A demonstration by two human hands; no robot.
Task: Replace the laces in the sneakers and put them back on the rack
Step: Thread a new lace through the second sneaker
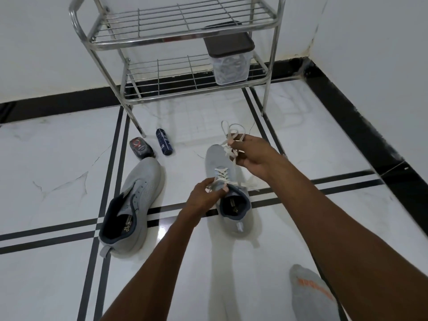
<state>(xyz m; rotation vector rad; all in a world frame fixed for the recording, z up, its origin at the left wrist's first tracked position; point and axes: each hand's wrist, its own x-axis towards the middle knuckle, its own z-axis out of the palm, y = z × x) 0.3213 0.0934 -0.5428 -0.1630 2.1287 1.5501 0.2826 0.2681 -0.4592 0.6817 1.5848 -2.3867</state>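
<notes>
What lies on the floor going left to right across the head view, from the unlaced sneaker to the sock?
Unlaced sneaker → dark bottle → blue spray can → left hand → laced sneaker → right hand holding the white lace → grey sock.

Two pale grey mesh sneakers stand on the floor: an unlaced one [136, 205] on the left and a partly laced one [228, 188] on the right. One white flat lace [223, 174] runs through the right sneaker. One shiny steel wire rack [176, 42] with two visible wire shelves stands against the wall. On its lower shelf sits one clear plastic box with a dark brown lid [229, 59]. Two small containers lie on the floor: one dark blue spray can [164, 142] and one dark grey bottle with a red mark [141, 148]. Two bare hands show, the left [206, 195] and the right [252, 154], and one foot in a grey sock with orange lettering [310, 293].
</notes>
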